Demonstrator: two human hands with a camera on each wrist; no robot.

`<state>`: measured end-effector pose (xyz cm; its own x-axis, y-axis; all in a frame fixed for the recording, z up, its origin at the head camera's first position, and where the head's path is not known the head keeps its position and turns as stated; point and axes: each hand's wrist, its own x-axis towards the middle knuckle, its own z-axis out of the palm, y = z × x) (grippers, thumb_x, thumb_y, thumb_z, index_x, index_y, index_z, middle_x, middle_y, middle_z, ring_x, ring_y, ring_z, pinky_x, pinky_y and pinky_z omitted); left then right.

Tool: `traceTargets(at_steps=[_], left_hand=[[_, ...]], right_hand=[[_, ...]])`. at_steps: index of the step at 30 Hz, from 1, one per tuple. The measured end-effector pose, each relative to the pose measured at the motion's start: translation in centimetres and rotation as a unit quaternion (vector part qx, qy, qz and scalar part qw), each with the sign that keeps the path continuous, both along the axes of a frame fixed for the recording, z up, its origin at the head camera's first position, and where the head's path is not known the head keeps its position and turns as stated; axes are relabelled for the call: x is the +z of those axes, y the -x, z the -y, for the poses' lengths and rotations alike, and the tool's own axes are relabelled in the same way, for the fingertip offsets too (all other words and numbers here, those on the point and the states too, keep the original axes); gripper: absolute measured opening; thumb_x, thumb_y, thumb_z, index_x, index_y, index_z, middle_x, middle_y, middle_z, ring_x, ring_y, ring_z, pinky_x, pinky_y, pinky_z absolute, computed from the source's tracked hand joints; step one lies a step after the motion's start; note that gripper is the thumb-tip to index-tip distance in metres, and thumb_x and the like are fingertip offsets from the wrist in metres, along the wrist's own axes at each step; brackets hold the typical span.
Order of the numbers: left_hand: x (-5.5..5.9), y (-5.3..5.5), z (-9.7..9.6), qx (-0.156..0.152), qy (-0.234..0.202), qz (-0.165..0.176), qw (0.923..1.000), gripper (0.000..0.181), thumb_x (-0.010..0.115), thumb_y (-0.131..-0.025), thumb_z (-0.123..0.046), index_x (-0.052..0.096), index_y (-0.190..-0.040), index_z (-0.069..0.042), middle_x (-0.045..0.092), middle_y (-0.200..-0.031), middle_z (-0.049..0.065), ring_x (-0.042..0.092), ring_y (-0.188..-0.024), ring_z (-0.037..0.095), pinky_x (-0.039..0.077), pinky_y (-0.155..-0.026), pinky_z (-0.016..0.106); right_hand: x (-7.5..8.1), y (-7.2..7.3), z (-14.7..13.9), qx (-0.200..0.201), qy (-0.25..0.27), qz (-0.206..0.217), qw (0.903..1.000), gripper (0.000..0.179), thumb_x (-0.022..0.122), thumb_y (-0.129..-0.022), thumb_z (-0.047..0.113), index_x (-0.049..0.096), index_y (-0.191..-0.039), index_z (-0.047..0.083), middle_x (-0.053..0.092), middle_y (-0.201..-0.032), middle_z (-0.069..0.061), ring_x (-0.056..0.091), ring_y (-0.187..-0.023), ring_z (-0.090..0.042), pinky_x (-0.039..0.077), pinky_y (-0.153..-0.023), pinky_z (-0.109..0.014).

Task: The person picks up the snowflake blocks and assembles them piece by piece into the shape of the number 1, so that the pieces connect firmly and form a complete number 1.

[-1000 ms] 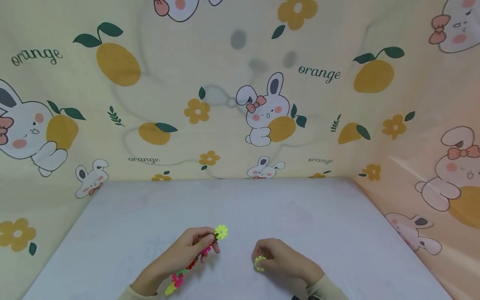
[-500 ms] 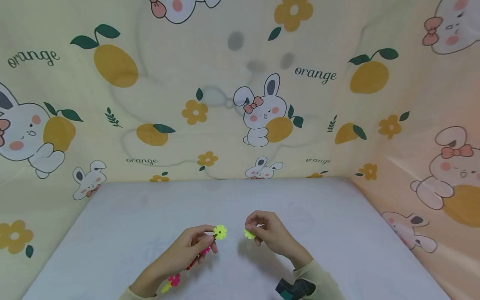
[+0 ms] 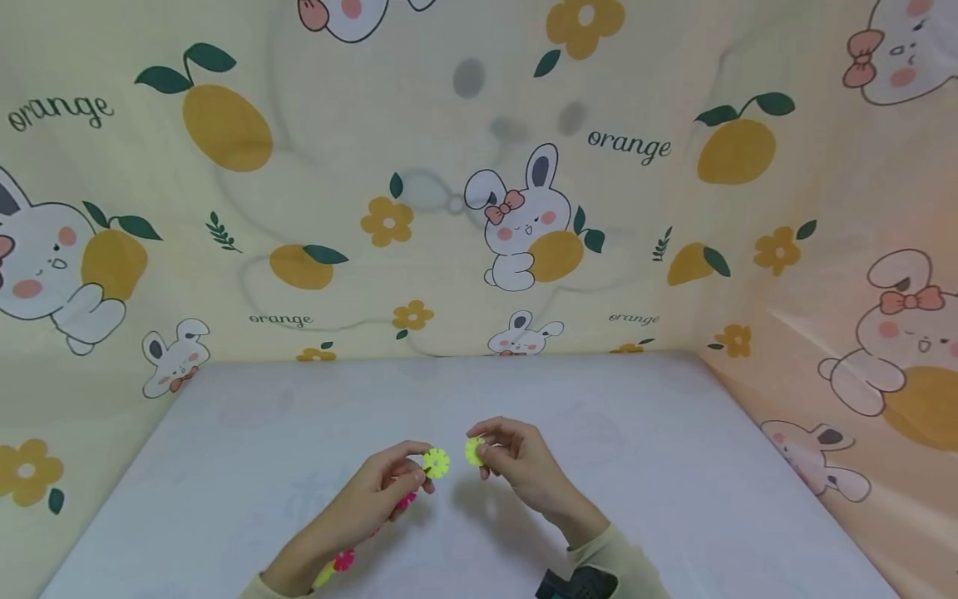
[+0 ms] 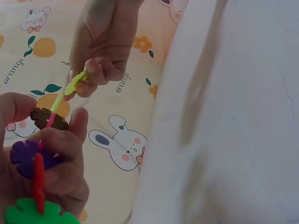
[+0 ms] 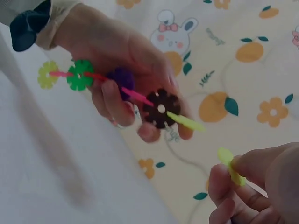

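Note:
In the head view my left hand [image 3: 367, 503] holds a chain of interlocking plastic snowflake discs, pinching it near its front end. A yellow disc [image 3: 441, 457] sticks out past the fingertips. Behind it, in the right wrist view, come a brown disc [image 5: 150, 114], a pink one seen edge-on, a purple disc [image 5: 122, 79], a red one, a green disc [image 5: 74, 80] and more toward the tail. My right hand [image 3: 531, 470] pinches a loose yellow snowflake disc [image 3: 472, 452] between thumb and fingers. A small gap separates the two yellow discs, both above the table.
A white-covered table [image 3: 636, 433] lies under both hands. Behind it and at the sides hangs a cream curtain [image 3: 434, 108] printed with rabbits and oranges. A dark device [image 3: 580, 584] sits at the right wrist.
My right hand has lifted the loose yellow disc from the table and brought it up and left, close to the chain's yellow end. The left hand has stayed nearly still.

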<state>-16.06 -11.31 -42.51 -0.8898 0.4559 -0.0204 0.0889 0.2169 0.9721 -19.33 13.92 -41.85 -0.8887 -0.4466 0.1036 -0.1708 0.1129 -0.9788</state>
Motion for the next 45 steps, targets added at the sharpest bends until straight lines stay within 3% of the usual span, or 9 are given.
traceTargets(at_steps=[6,10,15,22,30,35,45], left_hand=[[-0.3,-0.1,-0.4,0.014,0.016,-0.067,0.9975,0.029,0.065,-0.099,-0.019,0.063,-0.125,-0.007,0.068,-0.112,0.023,0.057,-0.068,0.003,0.049,-0.058,0.019],[-0.4,-0.2,-0.5,0.021,0.036,-0.089,0.9952,0.026,0.067,-0.097,-0.020,0.067,-0.121,-0.010,0.069,-0.114,0.021,0.062,-0.081,0.007,0.054,-0.069,0.021],[-0.6,-0.2,-0.5,0.028,0.063,-0.100,0.9926,0.029,0.069,-0.096,-0.024,0.067,-0.122,-0.011,0.071,-0.114,0.016,0.060,-0.074,0.006,0.053,-0.067,0.021],[-0.5,-0.3,-0.5,0.030,0.079,-0.112,0.9901,0.031,0.069,-0.096,-0.027,0.068,-0.123,-0.012,0.071,-0.113,0.011,0.055,-0.067,0.003,0.051,-0.063,0.021],[-0.4,-0.4,-0.7,0.025,0.103,-0.112,0.9881,0.032,0.068,-0.097,-0.030,0.068,-0.124,-0.012,0.071,-0.114,0.009,0.056,-0.072,0.004,0.052,-0.066,0.021],[-0.3,-0.7,-0.8,0.010,0.105,-0.114,0.9879,0.037,0.066,-0.098,-0.035,0.067,-0.125,-0.011,0.071,-0.116,0.009,0.058,-0.077,0.003,0.053,-0.068,0.020],[-0.3,-0.8,-0.9,0.010,0.110,-0.118,0.9869,0.039,0.065,-0.098,-0.038,0.067,-0.127,-0.011,0.072,-0.118,0.008,0.060,-0.084,0.003,0.053,-0.072,0.020]], right_hand=[[-0.1,-0.4,0.6,0.018,0.026,-0.011,0.9995,0.027,0.061,-0.097,0.002,0.061,-0.121,-0.010,0.067,-0.089,-0.008,0.071,-0.070,-0.006,0.055,-0.068,-0.022],[-0.1,-0.5,1.0,0.000,0.038,0.003,0.9993,0.027,0.063,-0.095,0.000,0.058,-0.117,-0.014,0.071,-0.088,-0.015,0.071,-0.067,-0.008,0.055,-0.067,-0.021],[-0.1,-0.6,1.3,-0.032,0.035,0.013,0.9988,0.022,0.063,-0.093,-0.004,0.058,-0.111,-0.015,0.070,-0.083,-0.010,0.067,-0.063,-0.006,0.055,-0.065,-0.021],[-0.4,-0.6,1.4,-0.030,0.028,0.012,0.9991,0.019,0.066,-0.093,-0.001,0.061,-0.107,-0.014,0.066,-0.076,0.001,0.059,-0.056,-0.005,0.052,-0.060,-0.020],[-0.5,-0.7,1.5,-0.056,-0.011,0.002,0.9984,0.014,0.065,-0.096,0.004,0.063,-0.102,-0.008,0.059,-0.065,0.000,0.039,-0.042,-0.004,0.034,-0.044,-0.017],[-0.3,-0.9,1.7,-0.089,0.010,0.001,0.9959,0.012,0.064,-0.096,0.004,0.064,-0.100,-0.008,0.060,-0.065,0.003,0.040,-0.043,-0.004,0.034,-0.045,-0.016],[-0.6,-1.0,2.2,-0.105,0.009,0.002,0.9944,0.009,0.064,-0.095,0.001,0.065,-0.096,-0.007,0.060,-0.062,0.003,0.041,-0.043,-0.004,0.035,-0.046,-0.016]])
